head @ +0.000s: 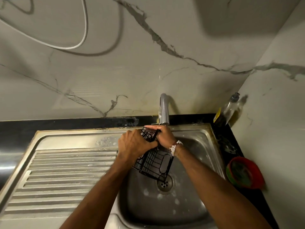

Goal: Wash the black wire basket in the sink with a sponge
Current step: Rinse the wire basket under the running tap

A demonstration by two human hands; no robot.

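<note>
While the black wire basket hangs tilted over the steel sink, your left hand is closed on its upper end. Your right hand, at one o'clock of the left, grips its top rim.

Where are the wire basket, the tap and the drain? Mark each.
black wire basket point(156, 164): head view, on its lower grid wall.
tap point(164, 111): head view, on the curved spout.
drain point(165, 184): head view, on the strainer holes in the basin floor.

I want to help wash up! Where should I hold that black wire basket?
Grip the black wire basket by its upper rim, coming from above, one hand each side, as the left hand and right hand do now. It hangs tilted over the sink, bottom end near the drain, and the open wires let fingers hook through.
</note>
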